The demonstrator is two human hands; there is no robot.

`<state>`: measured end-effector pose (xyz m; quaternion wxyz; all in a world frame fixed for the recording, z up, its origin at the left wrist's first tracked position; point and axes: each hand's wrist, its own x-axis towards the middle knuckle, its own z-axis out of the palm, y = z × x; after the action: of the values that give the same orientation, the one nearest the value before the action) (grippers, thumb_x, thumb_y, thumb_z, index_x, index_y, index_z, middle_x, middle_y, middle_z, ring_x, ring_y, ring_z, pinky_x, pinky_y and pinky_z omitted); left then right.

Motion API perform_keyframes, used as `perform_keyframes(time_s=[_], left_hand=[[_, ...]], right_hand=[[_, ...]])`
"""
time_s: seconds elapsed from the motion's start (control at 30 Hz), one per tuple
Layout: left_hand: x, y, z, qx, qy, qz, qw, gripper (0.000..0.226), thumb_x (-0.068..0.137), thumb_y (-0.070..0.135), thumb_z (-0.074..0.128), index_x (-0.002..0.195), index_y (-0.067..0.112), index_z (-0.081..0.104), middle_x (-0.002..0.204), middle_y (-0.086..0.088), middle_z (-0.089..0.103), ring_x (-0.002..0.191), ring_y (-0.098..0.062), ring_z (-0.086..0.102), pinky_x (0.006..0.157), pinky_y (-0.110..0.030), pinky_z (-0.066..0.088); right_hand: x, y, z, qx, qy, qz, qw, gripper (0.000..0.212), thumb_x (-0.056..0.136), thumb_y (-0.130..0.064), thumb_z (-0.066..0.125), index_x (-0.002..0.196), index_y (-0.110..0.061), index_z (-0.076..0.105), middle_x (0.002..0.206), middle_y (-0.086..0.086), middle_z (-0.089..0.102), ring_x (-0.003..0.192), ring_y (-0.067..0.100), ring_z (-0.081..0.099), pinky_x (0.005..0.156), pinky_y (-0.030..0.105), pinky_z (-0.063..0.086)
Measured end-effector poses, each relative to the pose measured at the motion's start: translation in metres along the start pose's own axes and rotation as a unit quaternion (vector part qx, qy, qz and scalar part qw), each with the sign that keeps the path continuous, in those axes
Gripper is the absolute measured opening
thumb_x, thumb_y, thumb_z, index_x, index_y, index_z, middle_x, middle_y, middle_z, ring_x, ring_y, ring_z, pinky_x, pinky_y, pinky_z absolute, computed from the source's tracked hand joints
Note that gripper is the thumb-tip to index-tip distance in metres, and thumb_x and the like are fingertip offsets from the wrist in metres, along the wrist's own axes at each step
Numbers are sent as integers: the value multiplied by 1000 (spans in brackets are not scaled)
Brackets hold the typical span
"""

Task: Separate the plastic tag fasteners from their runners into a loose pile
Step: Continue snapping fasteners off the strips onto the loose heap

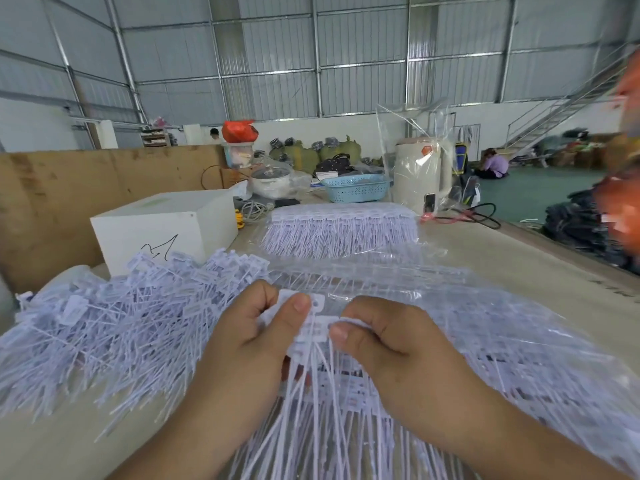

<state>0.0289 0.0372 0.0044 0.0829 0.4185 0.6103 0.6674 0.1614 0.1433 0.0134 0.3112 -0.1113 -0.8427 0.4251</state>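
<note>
The tabletop (519, 271) runs away from the person toward a far edge crowded with a white box (162, 226), a blue basket (356, 188) and a bagged kettle (422, 171). Along the left edge spreads the loose pile (104, 323) of separated tag fasteners, heads and thin tails lying every way. Toward the far side, a bagged bundle of unseparated strips (339, 230) lies with its tails pointing back at the person; more strips under clear plastic (519, 341) cover the right side.

At the near edge, both hands work one strip of fasteners (313, 327), its runner lying roughly left to right between them and the tails hanging down toward the person. The left hand (256, 334) pinches a flat head at the strip's left end, thumb on top, fingers curled beneath. The right hand (374, 337) clamps the neighbouring heads, thumb pressed against them. The two thumbs sit just beside each other, so the break point seems to lie between them. The pile lies to the left, nearer the left hand, which looks best placed to carry a freed fastener across.
</note>
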Motion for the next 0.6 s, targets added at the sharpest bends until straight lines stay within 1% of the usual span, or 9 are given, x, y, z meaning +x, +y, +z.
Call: perform_keyframes(time_s=[0.1, 0.13, 0.2, 0.3, 0.37, 0.47, 0.5, 0.53, 0.6], left_hand=[[-7, -5, 9, -10, 38, 0, 999, 49, 68, 62, 64, 69, 15, 48, 48, -1, 36, 39, -14, 30, 40, -19, 28], [-9, -7, 12, -32, 33, -14, 999, 51, 71, 62, 67, 70, 15, 49, 50, -5, 37, 41, -15, 31, 42, -21, 31], [-8, -8, 15, -42, 25, -23, 999, 47, 71, 62, 70, 66, 21, 49, 49, -3, 36, 41, -14, 30, 43, -22, 30], [-3, -8, 11, -1, 17, -4, 1000, 52, 74, 66, 69, 67, 21, 44, 51, -2, 32, 45, -14, 26, 44, -25, 21], [0, -9, 7, 4, 16, 8, 1000, 43, 74, 57, 67, 66, 21, 46, 50, 0, 34, 43, -14, 29, 42, -22, 23], [2, -7, 4, -14, -2, 20, 1000, 37, 73, 53, 68, 63, 22, 50, 48, 7, 44, 40, -7, 37, 41, -17, 30], [2, -7, 5, -18, -9, 16, 1000, 39, 73, 54, 68, 65, 20, 51, 49, 5, 46, 41, -7, 38, 42, -17, 31], [2, -7, 5, -17, -16, 10, 1000, 42, 73, 54, 68, 68, 16, 50, 50, -1, 46, 43, -11, 40, 44, -19, 33], [2, -6, 6, -28, -27, -12, 999, 52, 71, 57, 67, 73, 10, 47, 59, -25, 43, 50, -24, 41, 52, -34, 38]], right_hand=[[6, -1, -6, 143, 156, 31, 977, 36, 95, -38, 53, 70, -12, 47, 54, -4, 33, 47, 13, 30, 39, 18, 30], [8, -1, -11, 177, 177, 33, 968, 39, 94, -39, 55, 71, -9, 47, 57, 0, 35, 50, 15, 31, 40, 20, 30], [6, 2, -15, 199, 142, 26, 969, 39, 90, -43, 63, 74, -10, 51, 57, -1, 39, 52, 17, 30, 41, 25, 29], [0, 3, -2, 154, 20, -12, 988, 19, 89, -42, 56, 81, -25, 53, 52, -12, 39, 47, 11, 29, 44, 25, 28], [-1, 6, 8, 122, 12, -32, 992, 18, 95, -38, 54, 82, -27, 48, 51, -11, 35, 45, 6, 26, 44, 21, 27], [1, 7, 17, 158, 14, 6, 987, 12, 92, -39, 56, 87, -31, 48, 55, -9, 40, 44, 9, 31, 42, 28, 32], [1, 7, 19, 180, 4, 27, 983, 13, 87, -41, 57, 94, -33, 50, 57, -10, 46, 44, 9, 36, 42, 28, 36], [1, 8, 20, 199, -8, 40, 979, 22, 85, -42, 57, 103, -31, 51, 62, -11, 53, 45, 8, 42, 44, 25, 39], [1, 10, 21, 235, -37, 55, 970, 36, 85, -42, 63, 114, -24, 54, 68, -13, 64, 51, 1, 53, 49, 16, 42]])
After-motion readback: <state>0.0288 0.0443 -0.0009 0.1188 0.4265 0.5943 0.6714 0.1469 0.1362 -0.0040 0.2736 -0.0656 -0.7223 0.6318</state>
